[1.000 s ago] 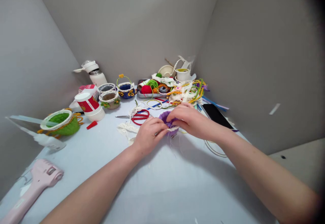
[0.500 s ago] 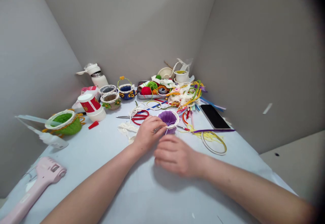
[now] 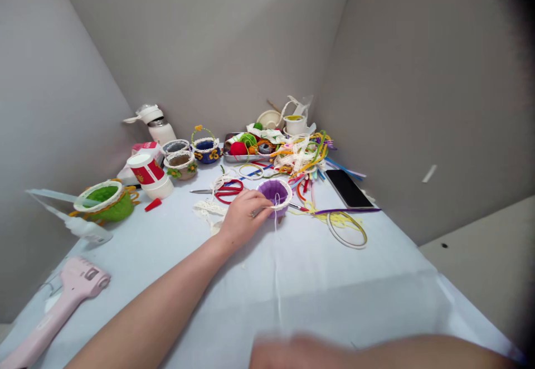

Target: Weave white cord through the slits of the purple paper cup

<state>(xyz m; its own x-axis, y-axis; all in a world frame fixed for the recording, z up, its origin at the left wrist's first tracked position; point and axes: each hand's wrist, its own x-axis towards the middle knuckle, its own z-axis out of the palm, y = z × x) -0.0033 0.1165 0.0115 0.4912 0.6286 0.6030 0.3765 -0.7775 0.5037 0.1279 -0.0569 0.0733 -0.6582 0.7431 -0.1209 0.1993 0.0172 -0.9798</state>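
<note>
My left hand (image 3: 247, 213) is closed on the near left part of the white rim of a small purple basket (image 3: 267, 192). White thread (image 3: 276, 268) loops at that rim and runs down toward me in a nearly straight line to my right hand (image 3: 296, 352). That hand is at the bottom edge of the view, smeared by motion and partly cut off; its fingers do not show clearly. Left of the basket lie red-handled scissors (image 3: 229, 192) and a strip of white lace (image 3: 209, 210).
At left are a pink glue gun (image 3: 81, 285), a glue bottle (image 3: 90, 231), a green basket (image 3: 109, 204) and paper cups (image 3: 148, 171). Finished little baskets (image 3: 207, 151), a tray of yarn (image 3: 234, 158) and tangled trimmings (image 3: 296, 157) stand behind. A phone (image 3: 349, 188) and hoop (image 3: 346, 245) lie right.
My right hand has moved from beside the basket down toward me to the bottom edge, drawing the white thread out long. My left hand stays at the basket's rim. The view has shifted slightly.
</note>
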